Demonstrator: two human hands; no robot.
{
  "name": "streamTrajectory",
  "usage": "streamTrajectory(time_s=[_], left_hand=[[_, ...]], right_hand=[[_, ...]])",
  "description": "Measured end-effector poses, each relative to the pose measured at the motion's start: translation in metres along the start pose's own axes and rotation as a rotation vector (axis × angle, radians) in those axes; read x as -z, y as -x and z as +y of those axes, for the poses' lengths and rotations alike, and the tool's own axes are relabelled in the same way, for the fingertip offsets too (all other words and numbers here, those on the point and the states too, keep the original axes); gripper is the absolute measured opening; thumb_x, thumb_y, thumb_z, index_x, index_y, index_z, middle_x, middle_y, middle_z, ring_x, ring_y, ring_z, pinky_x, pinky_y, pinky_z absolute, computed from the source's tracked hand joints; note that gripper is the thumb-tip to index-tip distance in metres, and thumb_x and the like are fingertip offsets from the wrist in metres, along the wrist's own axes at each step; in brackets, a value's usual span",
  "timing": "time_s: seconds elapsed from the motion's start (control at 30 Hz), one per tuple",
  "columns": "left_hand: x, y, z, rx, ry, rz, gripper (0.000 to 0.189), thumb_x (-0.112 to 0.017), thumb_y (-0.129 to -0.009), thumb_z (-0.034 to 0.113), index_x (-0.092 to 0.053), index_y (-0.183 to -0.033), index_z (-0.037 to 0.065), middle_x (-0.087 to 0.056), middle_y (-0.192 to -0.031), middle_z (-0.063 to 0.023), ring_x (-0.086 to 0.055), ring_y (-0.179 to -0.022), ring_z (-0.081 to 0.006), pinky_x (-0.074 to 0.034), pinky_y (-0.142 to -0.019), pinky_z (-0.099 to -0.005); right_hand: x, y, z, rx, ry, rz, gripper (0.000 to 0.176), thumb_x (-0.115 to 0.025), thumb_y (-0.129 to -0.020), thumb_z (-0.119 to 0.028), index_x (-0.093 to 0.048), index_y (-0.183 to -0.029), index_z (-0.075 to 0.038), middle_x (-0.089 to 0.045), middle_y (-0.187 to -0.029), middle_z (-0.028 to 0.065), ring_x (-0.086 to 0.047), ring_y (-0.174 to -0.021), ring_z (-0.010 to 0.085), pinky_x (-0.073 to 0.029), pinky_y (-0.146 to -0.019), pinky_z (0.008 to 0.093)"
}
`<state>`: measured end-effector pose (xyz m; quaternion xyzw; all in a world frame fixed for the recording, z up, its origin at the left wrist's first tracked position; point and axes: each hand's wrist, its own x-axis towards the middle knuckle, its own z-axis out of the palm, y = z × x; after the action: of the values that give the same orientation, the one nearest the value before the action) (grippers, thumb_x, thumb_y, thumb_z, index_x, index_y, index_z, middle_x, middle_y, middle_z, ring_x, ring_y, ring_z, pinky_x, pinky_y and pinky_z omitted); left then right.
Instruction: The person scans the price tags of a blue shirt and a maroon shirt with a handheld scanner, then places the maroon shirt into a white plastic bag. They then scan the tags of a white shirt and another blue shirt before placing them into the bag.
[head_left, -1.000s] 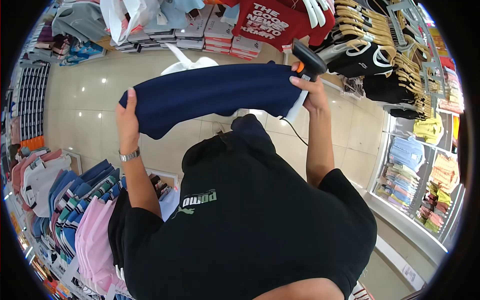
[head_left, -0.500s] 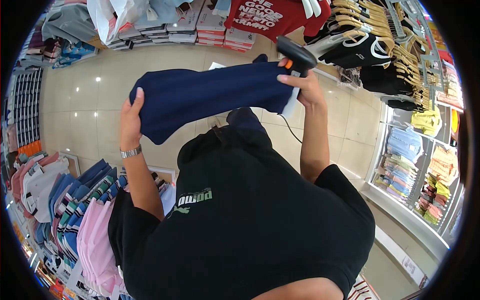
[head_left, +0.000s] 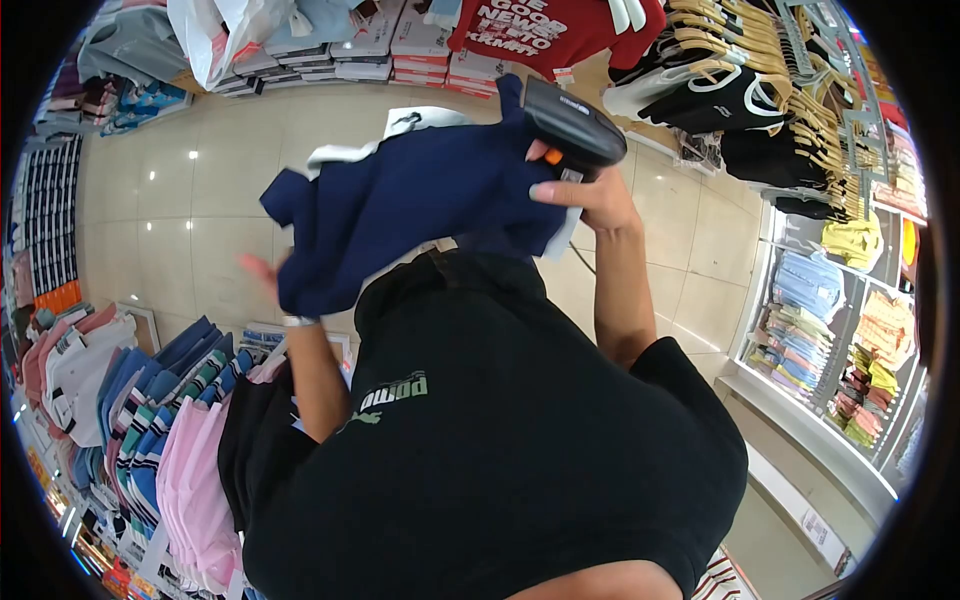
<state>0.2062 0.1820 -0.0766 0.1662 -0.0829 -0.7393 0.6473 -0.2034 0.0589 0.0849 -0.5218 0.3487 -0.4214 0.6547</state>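
Observation:
A navy garment (head_left: 400, 185) hangs bunched in front of my body, with white fabric (head_left: 425, 120) bearing a dark mark showing along its far edge. My right hand (head_left: 592, 198) is closed, gripping the garment's right end together with a black handheld barcode scanner (head_left: 575, 120) with an orange trigger. A white tag or paper (head_left: 563, 235) shows below that hand. My left hand (head_left: 264, 275), blurred by motion, is at the garment's lower left. Its visible fingers are stretched out, and the rest is hidden behind the cloth.
Striped and pink shirts (head_left: 195, 490) hang close on my left. Boxes (head_left: 420, 50) and a red shirt (head_left: 560, 35) are ahead. Clothes on wooden hangers (head_left: 780, 130) stand at front right, and shelves of folded clothes (head_left: 800, 310) on the right. A scanner cable (head_left: 583, 258) trails down.
My left hand has let go of the garment's left end and dropped lower. The cloth has gone from stretched flat to bunched, exposing more white fabric. The scanner has moved slightly left and nearer.

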Motion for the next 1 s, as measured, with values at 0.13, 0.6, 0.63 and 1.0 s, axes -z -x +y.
streamTrajectory(time_s=[0.13,0.6,0.63,1.0], left_hand=[[-0.009,-0.02,-0.088,0.037,0.167,0.127,0.055,-0.06,-0.099,0.034,-0.049,-0.138,-0.003,-0.058,-0.136,-0.0147,-0.057,-0.123,-0.0235,-0.047,-0.105,-0.0379],[0.018,-0.149,-0.111,0.155,-0.316,0.258,0.062,-0.069,-0.09,0.029,-0.048,-0.14,-0.001,-0.057,-0.137,-0.0148,-0.056,-0.125,-0.0244,-0.045,-0.106,-0.0379],[0.018,-0.145,-0.105,0.157,-0.335,0.245,0.062,-0.07,-0.09,0.028,-0.048,-0.14,-0.001,-0.057,-0.137,-0.0148,-0.055,-0.126,-0.0245,-0.045,-0.106,-0.0379],[0.01,-0.119,-0.058,0.169,-0.494,0.128,0.07,-0.077,-0.083,0.024,-0.047,-0.141,0.0,-0.056,-0.139,-0.0149,-0.054,-0.128,-0.0253,-0.044,-0.107,-0.0379]], right_hand=[[-0.027,0.005,-0.007,-0.144,-0.166,-0.197,0.073,-0.085,-0.066,0.008,-0.055,-0.131,-0.001,-0.067,-0.117,0.0095,-0.063,-0.109,0.019,-0.05,-0.094,0.035],[0.004,0.057,0.04,-0.528,0.346,-0.448,0.041,-0.085,-0.077,-0.009,-0.066,-0.111,0.002,-0.072,-0.093,0.0071,-0.062,-0.088,0.0153,-0.051,-0.084,0.0303],[0.011,0.062,0.047,-0.553,0.316,-0.423,0.039,-0.085,-0.077,-0.008,-0.067,-0.11,0.003,-0.073,-0.092,0.0068,-0.063,-0.087,0.0153,-0.051,-0.084,0.0302],[0.006,0.029,0.056,-0.255,-0.056,0.173,0.048,-0.068,-0.083,0.002,-0.056,-0.129,0.003,-0.067,-0.119,0.0192,-0.07,-0.099,0.0267,-0.055,-0.085,0.038]])
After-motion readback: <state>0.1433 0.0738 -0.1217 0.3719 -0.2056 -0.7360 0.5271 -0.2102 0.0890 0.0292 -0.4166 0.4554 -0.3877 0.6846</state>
